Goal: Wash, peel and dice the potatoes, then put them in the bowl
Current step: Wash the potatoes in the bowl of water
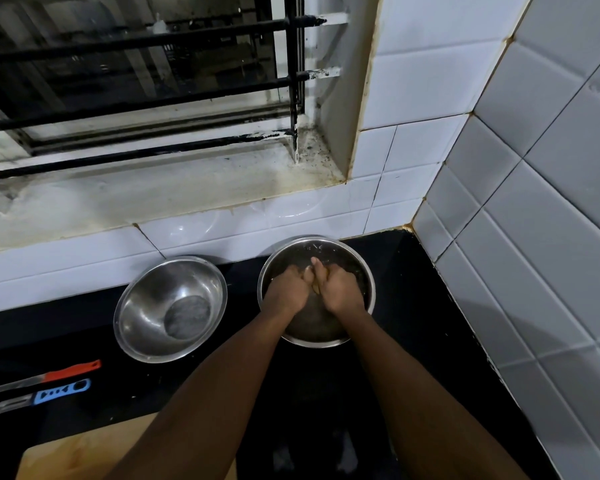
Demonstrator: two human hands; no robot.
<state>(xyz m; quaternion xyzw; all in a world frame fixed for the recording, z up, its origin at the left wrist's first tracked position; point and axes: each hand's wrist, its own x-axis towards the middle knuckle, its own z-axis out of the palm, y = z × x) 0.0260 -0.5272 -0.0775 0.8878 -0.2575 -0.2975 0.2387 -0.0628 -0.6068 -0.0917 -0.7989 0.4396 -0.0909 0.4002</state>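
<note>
Knife (45,375), peeler (40,396) (far left)

Black countertop (420,306) hemmed by tiled walls behind (222,233) and to the right (534,271) — a closed corner. The water-filled steel bowl (368,271) sits near that corner, both hands (286,289) (343,289) filling its middle. An empty steel bowl (146,306) stands just beside it, a narrow gap between. Front left, a knife (73,370), a peeler (61,389) and a wooden cutting board (84,448) occupy the surface — open counter lies right of the forearms.
</note>
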